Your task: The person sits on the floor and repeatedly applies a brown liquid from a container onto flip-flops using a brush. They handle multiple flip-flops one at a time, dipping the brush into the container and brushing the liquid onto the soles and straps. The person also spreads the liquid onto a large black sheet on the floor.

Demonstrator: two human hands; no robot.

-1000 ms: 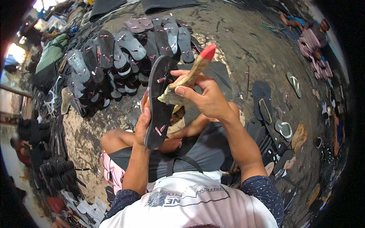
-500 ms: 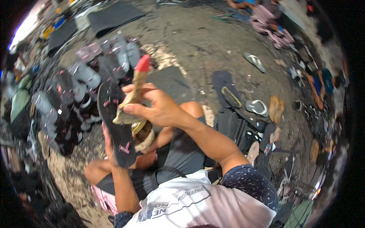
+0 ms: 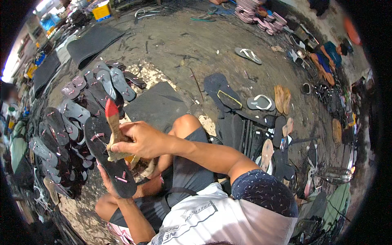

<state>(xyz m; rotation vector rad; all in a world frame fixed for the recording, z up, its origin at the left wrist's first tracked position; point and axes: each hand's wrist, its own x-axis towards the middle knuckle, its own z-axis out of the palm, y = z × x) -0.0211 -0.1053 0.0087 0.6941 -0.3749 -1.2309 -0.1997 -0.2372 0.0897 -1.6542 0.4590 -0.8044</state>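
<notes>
My left hand [image 3: 107, 179] holds a black flip-flop sole [image 3: 109, 167] from below and along its left edge. Small pink pieces stick out of the sole's upward face. In my right hand [image 3: 143, 139] is a worn brush-like tool [image 3: 115, 127], gripped between thumb and fingers. Its red handle end points up and away, and its wide pale end lies over the middle of the sole; I cannot tell whether they touch. A round container [image 3: 148, 171] with a pale rim sits between my legs, partly hidden behind the sole and my right hand.
Several grey and black flip-flops [image 3: 75, 110] with pink bits are heaped at the left. A dark flat sheet [image 3: 157, 102] lies ahead. At the right are a grey flip-flop with a white strap [image 3: 261, 103], brown foot-shaped pieces [image 3: 281, 99] and black strips [image 3: 237, 132]. Another person [image 3: 326, 61] sits far right.
My view has turned, so the scene sits further left and lower. The tool's pale end has moved along the sole toward its near end, and the handle leans more to the left.
</notes>
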